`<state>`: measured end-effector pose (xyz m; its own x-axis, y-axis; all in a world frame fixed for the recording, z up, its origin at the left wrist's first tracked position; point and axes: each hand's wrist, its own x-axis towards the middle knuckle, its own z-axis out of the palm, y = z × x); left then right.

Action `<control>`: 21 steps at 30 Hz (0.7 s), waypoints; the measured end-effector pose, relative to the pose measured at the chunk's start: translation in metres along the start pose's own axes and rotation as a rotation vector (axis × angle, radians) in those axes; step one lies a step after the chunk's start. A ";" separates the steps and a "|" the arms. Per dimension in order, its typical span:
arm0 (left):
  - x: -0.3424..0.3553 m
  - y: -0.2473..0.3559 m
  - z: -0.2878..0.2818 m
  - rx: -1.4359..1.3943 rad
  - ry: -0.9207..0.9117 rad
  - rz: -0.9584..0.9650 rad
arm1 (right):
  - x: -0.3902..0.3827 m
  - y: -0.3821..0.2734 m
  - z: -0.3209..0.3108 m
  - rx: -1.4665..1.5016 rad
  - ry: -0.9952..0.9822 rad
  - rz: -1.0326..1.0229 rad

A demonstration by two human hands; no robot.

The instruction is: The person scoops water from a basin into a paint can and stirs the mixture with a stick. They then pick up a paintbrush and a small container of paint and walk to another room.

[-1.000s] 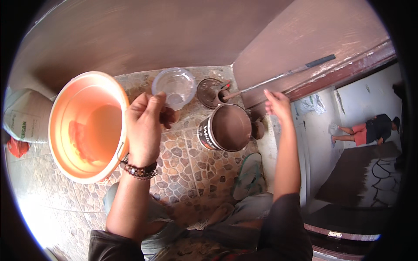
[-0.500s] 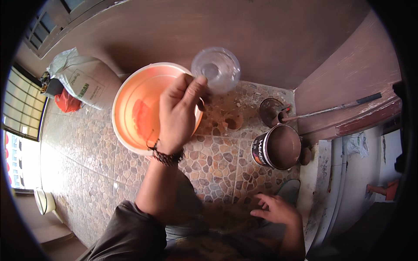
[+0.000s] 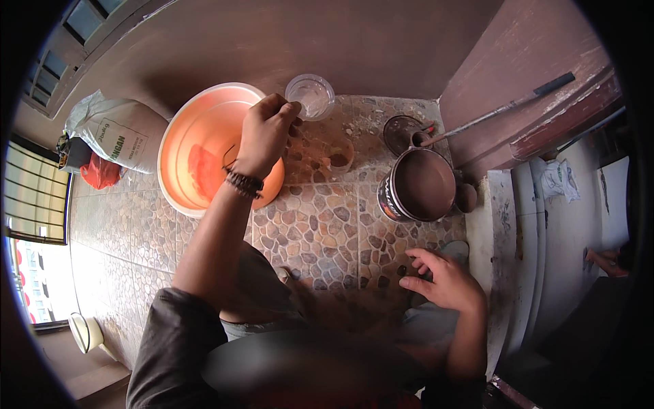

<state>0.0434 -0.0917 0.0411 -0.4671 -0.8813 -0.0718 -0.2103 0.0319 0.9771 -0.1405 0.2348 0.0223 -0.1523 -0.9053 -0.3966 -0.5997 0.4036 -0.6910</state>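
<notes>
My left hand [image 3: 267, 136] reaches over the right side of a large orange basin [image 3: 187, 119], closed in a pinch. Between thumb and fingers it holds a clear plastic cup [image 3: 315, 97] by the rim, near the brown wall. Inside the basin lies a redder patch that I cannot make out. My right hand [image 3: 446, 281] is held low at the right with fingers apart, holding nothing. Beyond it stands a black bucket [image 3: 393, 196] of brown paint. A dark round lid or pan [image 3: 396, 133] sits behind the bucket.
A long-handled tool [image 3: 494, 112] leans against the right wall. Beside the bucket is a small brown-stained container [image 3: 466, 198]. A full white sack [image 3: 129, 136] and a red bag [image 3: 101, 172] are at the left. A pale step [image 3: 501, 252] runs along the right; another person's hand [image 3: 603, 262] shows beyond.
The cup in my left hand is farther out and looks smaller, its opening now showing more squarely. My right hand sits higher in view, still empty. The whole view has shifted slightly.
</notes>
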 end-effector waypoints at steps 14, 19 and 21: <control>0.018 -0.085 -0.119 0.602 0.268 0.215 | -0.012 0.043 -0.012 -0.043 0.032 0.106; 0.022 -0.132 -0.149 0.949 0.229 0.320 | -0.015 0.044 -0.015 -0.034 0.081 0.172; 0.034 -0.142 -0.154 1.027 0.168 0.229 | -0.015 0.041 -0.015 -0.011 0.043 0.215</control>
<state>0.1896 -0.1983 -0.0690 -0.4792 -0.8553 0.1971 -0.7928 0.5182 0.3208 -0.1752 0.2630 0.0090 -0.3104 -0.8036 -0.5078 -0.5581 0.5865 -0.5870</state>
